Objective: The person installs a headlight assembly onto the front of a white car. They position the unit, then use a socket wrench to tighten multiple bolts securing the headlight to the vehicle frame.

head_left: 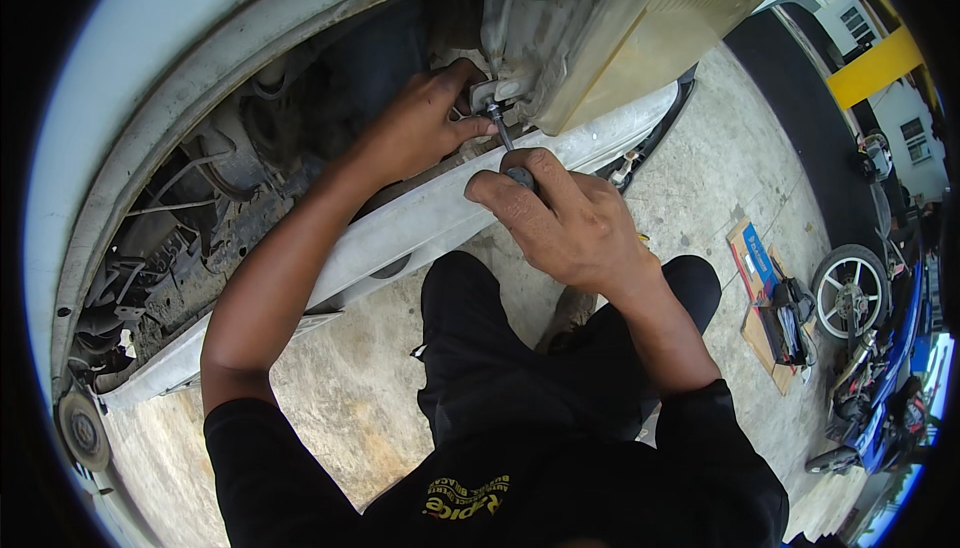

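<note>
My right hand (570,213) is closed around the dark handle of a socket wrench (506,135), most of which the palm hides. Its slim metal shaft points up and away, and the socket at its tip meets a small metal bracket (482,96) below the headlight. At that bracket, my left hand (425,123) is closed, with fingers curled behind it and the thumb beside the socket. Whatever fastener sits inside the socket is hidden. The yellowed headlight (640,43) is just beyond and right of both hands.
A pale metal bumper beam (420,218) crosses beneath my forearms. A white fender edge (180,78) arches over the exposed engine bay at left. On the concrete floor at right are a blue box (752,260), a black case (788,323) and a blue motorcycle (890,378).
</note>
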`<control>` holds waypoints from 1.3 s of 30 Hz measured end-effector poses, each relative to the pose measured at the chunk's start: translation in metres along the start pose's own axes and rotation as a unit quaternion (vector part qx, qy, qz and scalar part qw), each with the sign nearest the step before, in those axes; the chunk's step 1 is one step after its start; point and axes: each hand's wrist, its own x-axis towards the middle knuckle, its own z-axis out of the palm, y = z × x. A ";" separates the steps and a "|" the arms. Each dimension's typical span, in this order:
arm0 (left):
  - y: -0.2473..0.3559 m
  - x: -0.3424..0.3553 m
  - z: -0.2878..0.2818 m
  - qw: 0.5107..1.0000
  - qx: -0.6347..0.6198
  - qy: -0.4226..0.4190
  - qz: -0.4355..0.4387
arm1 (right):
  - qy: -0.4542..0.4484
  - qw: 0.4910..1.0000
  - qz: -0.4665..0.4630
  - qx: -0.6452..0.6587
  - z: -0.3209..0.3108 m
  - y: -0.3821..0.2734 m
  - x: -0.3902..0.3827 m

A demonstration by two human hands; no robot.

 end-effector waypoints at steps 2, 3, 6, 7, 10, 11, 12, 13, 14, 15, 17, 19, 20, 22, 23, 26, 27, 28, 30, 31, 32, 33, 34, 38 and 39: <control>-0.004 0.002 0.000 0.999 -0.016 -0.022 -0.039 | -0.006 0.999 0.023 0.022 -0.014 0.008 -0.002; -0.006 0.003 -0.001 0.998 -0.026 -0.027 -0.053 | 0.011 0.999 0.027 0.021 -0.021 0.013 -0.003; -0.010 0.005 0.001 0.998 -0.033 -0.009 -0.048 | 0.043 0.991 -0.047 -0.122 -0.040 0.026 -0.002; -0.010 0.005 0.002 0.998 -0.039 -0.004 -0.042 | 0.030 0.980 -0.095 -0.171 -0.043 0.029 -0.001; -0.008 0.004 0.002 0.998 -0.042 -0.005 -0.042 | -0.053 0.932 -0.218 -0.285 -0.046 0.031 0.005; -0.007 0.004 0.002 0.998 -0.037 -0.008 -0.047 | -0.071 0.921 -0.240 -0.299 -0.046 0.031 0.005; -0.006 0.004 0.001 0.998 -0.034 -0.004 -0.046 | -0.098 0.913 -0.251 -0.307 -0.045 0.032 0.005; -0.005 0.004 0.000 0.998 -0.031 -0.010 -0.058 | -0.108 0.920 -0.233 -0.296 -0.045 0.034 0.002; -0.004 0.004 -0.001 0.997 -0.031 -0.012 -0.063 | -0.080 0.931 -0.216 -0.283 -0.045 0.037 -0.001; -0.004 0.004 -0.002 0.997 -0.030 -0.014 -0.068 | -0.067 0.942 -0.192 -0.266 -0.043 0.040 -0.006; -0.003 0.005 -0.003 0.998 -0.017 -0.016 -0.063 | -0.071 0.965 -0.131 -0.216 -0.037 0.047 -0.022; -0.004 0.005 -0.004 0.998 -0.015 -0.014 -0.058 | -0.001 0.973 -0.038 -0.227 -0.022 0.050 -0.040; -0.004 0.005 -0.004 0.998 -0.018 -0.013 -0.054 | 0.030 0.975 0.045 -0.215 -0.007 0.048 -0.048; -0.005 0.005 -0.004 0.998 -0.026 -0.012 -0.051 | 0.073 0.978 0.163 -0.109 0.029 0.038 -0.061; -0.006 0.005 -0.004 0.998 -0.030 -0.013 -0.051 | 0.090 0.965 0.241 -0.045 0.048 0.031 -0.065; -0.008 0.005 -0.001 0.997 -0.041 -0.013 -0.068 | 0.050 0.957 0.285 0.032 0.050 0.031 -0.067; -0.008 0.005 -0.001 0.996 -0.046 -0.014 -0.077 | 0.001 0.951 0.305 0.039 0.039 0.033 -0.063; -0.008 0.005 0.000 0.996 -0.046 -0.013 -0.074 | -0.007 0.971 0.237 0.000 0.020 0.038 -0.055; -0.009 0.006 0.002 0.997 -0.050 -0.008 -0.066 | -0.033 0.981 0.178 -0.076 -0.027 0.047 -0.034; -0.009 0.006 0.002 0.997 -0.053 -0.006 -0.064 | -0.075 0.985 0.099 -0.119 -0.046 0.047 -0.020; -0.009 0.005 0.003 0.997 -0.055 -0.003 -0.059 | -0.101 0.981 0.060 -0.154 -0.057 0.042 -0.005; -0.009 0.005 0.003 0.997 -0.054 -0.002 -0.057 | -0.107 0.977 -0.035 -0.178 -0.061 0.032 0.009; -0.009 0.005 0.003 0.998 -0.051 0.001 -0.046 | -0.129 0.967 -0.099 -0.197 -0.060 0.022 0.021; -0.007 0.003 0.001 0.998 -0.035 0.013 -0.045 | -0.221 0.897 -0.243 -0.295 -0.045 0.002 0.028; -0.007 0.003 0.001 0.998 -0.033 0.013 -0.051 | -0.221 0.896 -0.233 -0.306 -0.043 0.008 0.019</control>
